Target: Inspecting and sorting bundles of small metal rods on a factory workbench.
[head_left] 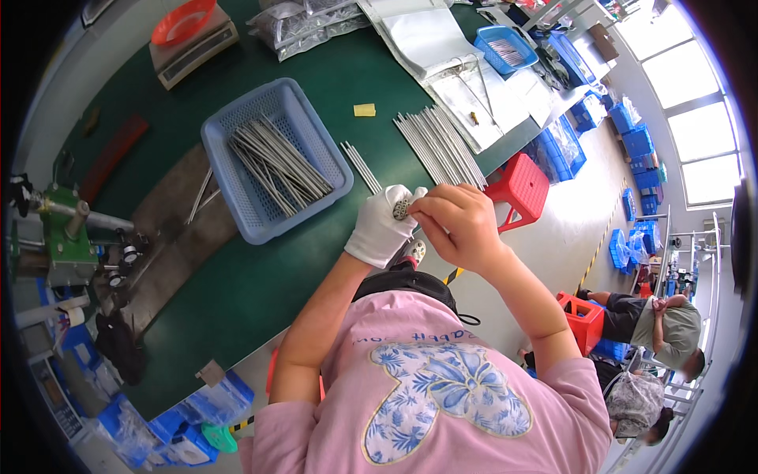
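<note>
My left hand point(380, 227), in a white glove, is closed around a bundle of thin metal rods point(401, 209), whose round ends face up out of the fist. Against those ends my bare right hand point(462, 225) pinches with thumb and forefinger; what lies between the fingertips, if anything, is too small to make out. Just beyond the glove a few loose rods point(361, 167) lie on the green table. To their right a wide row of grey rods point(439, 148) is laid side by side. A blue-grey plastic basket point(341, 188) on the left holds a heap of similar rods point(278, 170).
A scale with a red dish point(183, 22) stands at the far left, and a green metal press point(69, 229) at the left edge. Papers point(474, 99) and a small blue basket point(505, 49) lie at the back right. A red stool point(521, 189) stands beside the table.
</note>
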A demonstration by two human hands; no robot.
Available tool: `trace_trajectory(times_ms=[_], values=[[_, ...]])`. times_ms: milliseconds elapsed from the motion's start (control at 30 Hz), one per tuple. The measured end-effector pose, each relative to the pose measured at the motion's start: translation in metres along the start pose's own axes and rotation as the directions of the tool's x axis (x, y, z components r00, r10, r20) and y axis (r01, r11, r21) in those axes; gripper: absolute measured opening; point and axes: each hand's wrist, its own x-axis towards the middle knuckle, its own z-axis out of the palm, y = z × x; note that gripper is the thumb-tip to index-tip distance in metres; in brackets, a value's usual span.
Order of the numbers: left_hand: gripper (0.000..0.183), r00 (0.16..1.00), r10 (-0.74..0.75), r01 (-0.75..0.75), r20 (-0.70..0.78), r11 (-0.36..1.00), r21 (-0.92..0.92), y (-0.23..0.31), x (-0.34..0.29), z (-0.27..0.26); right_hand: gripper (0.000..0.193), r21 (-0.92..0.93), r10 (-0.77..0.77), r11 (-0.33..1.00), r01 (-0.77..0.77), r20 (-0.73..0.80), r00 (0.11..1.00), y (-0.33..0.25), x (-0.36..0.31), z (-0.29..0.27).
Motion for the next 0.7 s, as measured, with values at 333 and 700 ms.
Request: trace_trajectory(times_ms=[333, 700], values=[[0.028, 1.0, 0.001, -0.001, -0.004, 1.0, 0.004, -0.0045, -0.0014, 0.0035, 0.011, -0.019, -0.008, 1.0, 0.008, -0.009, 1.0, -0.0016, -0.0017, -0.0027], [0.021, 0.998, 0.058, -0.058, 0.004, 0.998, -0.029, -0.0048, -0.0005, 0.0021, 0.011, -0.005, -0.01, 1.0, 0.01, 0.043, 0.999, -0.0004, -0.0005, 0.003]])
